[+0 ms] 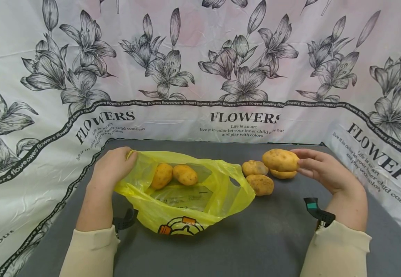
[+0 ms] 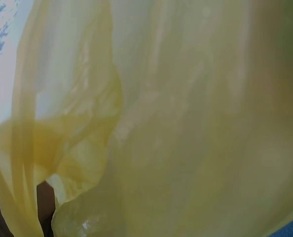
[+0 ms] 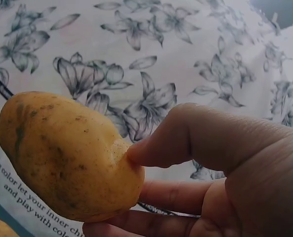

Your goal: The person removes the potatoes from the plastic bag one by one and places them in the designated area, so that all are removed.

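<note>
A yellow plastic bag (image 1: 183, 215) lies with its mouth spread wide, and two potatoes (image 1: 185, 175) show inside. My left hand (image 1: 115, 163) grips the bag's rim at its left side. In the left wrist view the translucent bag (image 2: 176, 138) fills nearly everything and hides that hand's fingers. My right hand (image 1: 321, 168) pinches a potato (image 1: 280, 160) by its right end, thumb against fingers. The right wrist view shows this potato (image 3: 69, 155) with dark specks, held at its end between the thumb and fingertips (image 3: 141, 150).
Just right of the bag lie loose potatoes (image 1: 260, 184) on the dark grey table (image 1: 255, 238); one is partly behind the held potato. A floral-printed sheet (image 1: 193, 69) hangs behind the table and along both sides.
</note>
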Demonstrator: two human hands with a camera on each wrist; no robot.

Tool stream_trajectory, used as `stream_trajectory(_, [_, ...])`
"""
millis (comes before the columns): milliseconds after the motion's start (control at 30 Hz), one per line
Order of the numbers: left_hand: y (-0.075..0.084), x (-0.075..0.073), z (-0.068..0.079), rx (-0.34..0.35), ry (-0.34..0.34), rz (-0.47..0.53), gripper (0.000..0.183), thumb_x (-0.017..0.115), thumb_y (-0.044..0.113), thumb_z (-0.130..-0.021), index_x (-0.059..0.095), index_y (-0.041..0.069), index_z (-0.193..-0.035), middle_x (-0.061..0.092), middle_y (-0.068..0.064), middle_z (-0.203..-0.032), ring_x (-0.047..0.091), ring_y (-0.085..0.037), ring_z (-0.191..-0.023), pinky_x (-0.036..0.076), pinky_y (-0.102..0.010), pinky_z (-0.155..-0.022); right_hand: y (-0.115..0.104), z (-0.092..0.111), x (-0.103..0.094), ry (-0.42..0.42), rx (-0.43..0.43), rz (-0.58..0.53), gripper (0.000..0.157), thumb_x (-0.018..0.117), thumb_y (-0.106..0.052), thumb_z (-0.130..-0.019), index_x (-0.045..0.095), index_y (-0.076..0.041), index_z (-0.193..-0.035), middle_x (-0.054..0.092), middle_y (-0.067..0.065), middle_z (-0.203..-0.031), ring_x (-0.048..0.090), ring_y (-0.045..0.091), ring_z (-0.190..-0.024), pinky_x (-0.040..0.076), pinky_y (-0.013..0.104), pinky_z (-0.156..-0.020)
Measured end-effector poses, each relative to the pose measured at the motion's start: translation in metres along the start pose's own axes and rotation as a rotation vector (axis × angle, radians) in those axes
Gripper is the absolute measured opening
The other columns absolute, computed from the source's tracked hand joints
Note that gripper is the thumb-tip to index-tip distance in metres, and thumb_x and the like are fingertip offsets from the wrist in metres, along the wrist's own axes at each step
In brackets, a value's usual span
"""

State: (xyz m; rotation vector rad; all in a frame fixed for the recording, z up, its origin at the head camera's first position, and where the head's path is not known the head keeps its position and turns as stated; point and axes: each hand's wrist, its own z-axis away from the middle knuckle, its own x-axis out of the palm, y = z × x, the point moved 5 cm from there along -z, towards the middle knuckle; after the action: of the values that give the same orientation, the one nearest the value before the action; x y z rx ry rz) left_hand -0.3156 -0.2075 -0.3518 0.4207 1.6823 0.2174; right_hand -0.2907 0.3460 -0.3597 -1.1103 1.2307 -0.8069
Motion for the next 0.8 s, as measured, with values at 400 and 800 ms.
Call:
stream_trajectory(400, [0.001,0.0,0.0,-0.001,-0.013,-0.004,0.048,0.038,0.035,-0.108,0.063,0.001,-0.129,0.067,-0.022,-0.12,0.06,-0.033,-0.092,0.049,-0.054,-0.082,0.038,-0.001,-0.018,-0.002,0.074,-0.115,0.026,0.061,-0.013,-0.104,0.059,-0.02,-0.13,0.063,-0.014,-0.122,0.064,0.002,-0.109,0.054,0.022,-0.091])
stream_trajectory(800, [0.001,0.002,0.0,-0.001,-0.035,-0.001,0.051,0.038,0.036,-0.108,0.06,-0.002,-0.134,0.063,-0.026,-0.13,0.062,-0.041,-0.108,0.047,-0.061,-0.091,0.074,-0.001,-0.03,0.039,0.144,-0.159,0.027,0.065,-0.011,-0.101,0.062,-0.018,-0.127,0.063,-0.011,-0.116,0.065,0.004,-0.105,0.055,0.027,-0.091])
